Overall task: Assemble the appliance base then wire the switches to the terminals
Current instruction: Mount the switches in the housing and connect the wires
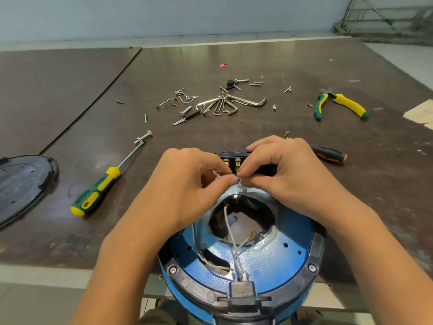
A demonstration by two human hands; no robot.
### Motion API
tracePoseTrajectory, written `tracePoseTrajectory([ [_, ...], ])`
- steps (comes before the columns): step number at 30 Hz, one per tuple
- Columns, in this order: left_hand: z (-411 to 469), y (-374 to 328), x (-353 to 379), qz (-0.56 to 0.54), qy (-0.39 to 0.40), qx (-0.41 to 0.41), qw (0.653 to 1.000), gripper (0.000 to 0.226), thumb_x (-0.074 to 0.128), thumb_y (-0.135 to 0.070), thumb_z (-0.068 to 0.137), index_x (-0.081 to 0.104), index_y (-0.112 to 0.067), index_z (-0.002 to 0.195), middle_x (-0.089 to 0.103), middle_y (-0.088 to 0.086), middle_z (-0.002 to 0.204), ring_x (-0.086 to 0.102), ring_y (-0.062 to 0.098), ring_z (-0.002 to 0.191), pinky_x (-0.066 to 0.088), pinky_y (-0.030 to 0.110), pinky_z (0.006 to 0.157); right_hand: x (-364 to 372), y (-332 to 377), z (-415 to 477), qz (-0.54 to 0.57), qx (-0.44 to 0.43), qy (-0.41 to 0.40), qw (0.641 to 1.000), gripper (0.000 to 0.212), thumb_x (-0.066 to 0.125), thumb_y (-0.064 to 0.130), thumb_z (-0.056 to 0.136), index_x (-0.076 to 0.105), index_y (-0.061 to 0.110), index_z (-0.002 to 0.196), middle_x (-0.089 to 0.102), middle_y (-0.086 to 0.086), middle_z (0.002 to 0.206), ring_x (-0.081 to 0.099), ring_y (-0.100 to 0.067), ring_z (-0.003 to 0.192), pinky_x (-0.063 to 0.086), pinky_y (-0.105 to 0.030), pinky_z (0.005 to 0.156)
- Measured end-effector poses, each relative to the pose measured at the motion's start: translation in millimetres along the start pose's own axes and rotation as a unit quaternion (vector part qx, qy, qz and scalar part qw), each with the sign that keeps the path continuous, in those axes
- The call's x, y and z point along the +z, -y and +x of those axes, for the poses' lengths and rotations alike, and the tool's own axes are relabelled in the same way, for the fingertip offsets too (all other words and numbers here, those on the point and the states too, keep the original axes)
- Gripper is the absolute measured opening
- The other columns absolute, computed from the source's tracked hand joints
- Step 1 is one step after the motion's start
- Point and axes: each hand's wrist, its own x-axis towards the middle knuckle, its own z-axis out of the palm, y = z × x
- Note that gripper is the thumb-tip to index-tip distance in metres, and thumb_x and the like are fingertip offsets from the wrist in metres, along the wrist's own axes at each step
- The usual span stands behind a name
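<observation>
Appliance base (pixel 269 261), blue shell with a black rim, sits upside down at the near desk (pixel 375 184) edge, its near side past the edge. Rim ring looks fitted: rim screw (pixel 173 270) seated on the left, a matching one on the right. Black power inlet (pixel 242 289) at the near rim has white wires (pixel 228 228) running off it, up across the central opening. Base assembly reads as mostly done, and wiring is the step in hand.

Switch block (pixel 234 160) is at the far rim, with brass terminals (pixel 237 164) showing between the hands. Left hand (pixel 187 184): thumb and forefinger in a tight pinch grip on a small pale wire end (pixel 237 177), just below the terminals. Right hand (pixel 288 174): same pinch grip on it, fingertips meeting the left's, other fingers over the block. Can't tell whether it's bare wire or a connector; too small. The visible terminals look unconnected, so most switch wiring seems left.

Bottom cover (pixel 23 184) lies far left, not yet fitted. Green-yellow screwdriver (pixel 98 191) lies between it and the base. Hex keys (pixel 234 104), loose screws (pixel 187 111) and pliers (pixel 339 104) are further back. A black-orange handle (pixel 330 154) lies just right of the right hand.
</observation>
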Motion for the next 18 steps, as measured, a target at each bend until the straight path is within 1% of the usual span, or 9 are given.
tracePoseTrajectory([
  [2,0,1,5,0.0,-0.004,0.01,1.0,0.012,0.071,-0.044,0.084,0.077,-0.033,0.087,0.066,-0.011,0.06,0.062,0.003,0.063,0.051,0.026,0.058,1,0,0,-0.004,-0.007,-0.004,1.0,0.014,0.087,0.013,0.072,0.082,0.025,0.077,0.073,0.012,0.081,0.064,-0.007,0.097,0.052,-0.037,0.086],
  [3,1,2,7,0.012,-0.009,0.019,1.0,0.012,0.072,-0.043,0.084,0.077,-0.033,0.087,0.064,-0.011,0.06,0.059,0.004,0.064,0.049,0.025,0.058,1,-1,0,-0.008,-0.009,-0.003,1.0,0.014,0.087,0.012,0.073,0.082,0.025,0.077,0.073,0.011,0.08,0.064,-0.007,0.097,0.051,-0.035,0.085],
  [5,3,3,11,0.041,-0.022,0.043,0.998,0.013,0.072,-0.042,0.085,0.077,-0.031,0.087,0.058,-0.014,0.067,0.052,0.002,0.07,0.041,0.022,0.062,1,-1,0,-0.011,-0.009,-0.005,1.0,0.015,0.086,0.014,0.073,0.082,0.027,0.079,0.071,0.016,0.082,0.063,-0.006,0.098,0.049,-0.027,0.083],
  [6,4,3,12,0.053,-0.026,0.052,0.997,0.013,0.072,-0.042,0.085,0.076,-0.03,0.086,0.058,-0.013,0.075,0.05,0.003,0.078,0.04,0.024,0.068,0,-1,0,-0.007,-0.006,-0.007,1.0,0.015,0.086,0.016,0.074,0.081,0.027,0.082,0.069,0.018,0.084,0.062,-0.005,0.098,0.048,-0.022,0.082],
  [9,7,4,14,0.087,-0.018,0.056,0.995,0.014,0.07,-0.044,0.085,0.073,-0.03,0.085,0.055,-0.004,0.119,0.046,0.014,0.116,0.04,0.037,0.096,-1,-1,0,-0.003,0.014,-0.001,1.0,0.029,0.087,0.025,0.075,0.076,0.028,0.102,0.073,0.016,0.088,0.065,0.001,0.092,0.047,-0.013,0.084],
  [11,9,2,13,0.084,0.002,0.041,0.996,0.015,0.068,-0.044,0.085,0.073,-0.03,0.087,0.049,-0.004,0.131,0.043,0.014,0.126,0.039,0.039,0.103,0,0,0,-0.007,0.023,0.005,1.0,0.042,0.086,0.027,0.077,0.069,0.029,0.115,0.074,0.015,0.087,0.066,0.003,0.093,0.045,-0.008,0.086],
  [13,10,0,14,0.07,0.023,0.023,0.997,0.012,0.069,-0.04,0.087,0.073,-0.029,0.089,0.047,-0.005,0.134,0.044,0.013,0.127,0.042,0.038,0.101,0,2,0,-0.01,0.022,0.004,1.0,0.045,0.086,0.025,0.077,0.066,0.029,0.118,0.074,0.016,0.087,0.065,0.002,0.098,0.044,-0.011,0.091],
  [16,12,1,16,0.059,0.038,0.005,0.997,0.007,0.069,-0.031,0.09,0.073,-0.025,0.091,0.046,-0.005,0.133,0.048,0.011,0.122,0.047,0.035,0.095,0,4,-1,-0.038,0.013,0.005,0.999,0.039,0.081,0.018,0.08,0.067,0.03,0.115,0.073,0.017,0.091,0.063,-0.003,0.097,0.047,-0.024,0.088],
  [18,13,2,17,0.056,0.031,-0.001,0.998,0.006,0.069,-0.027,0.09,0.073,-0.023,0.091,0.048,-0.004,0.128,0.051,0.011,0.116,0.047,0.033,0.092,0,3,-1,-0.034,0.011,-0.005,0.999,0.038,0.077,0.013,0.081,0.068,0.029,0.114,0.07,0.014,0.098,0.062,-0.003,0.097,0.048,-0.021,0.086],
])
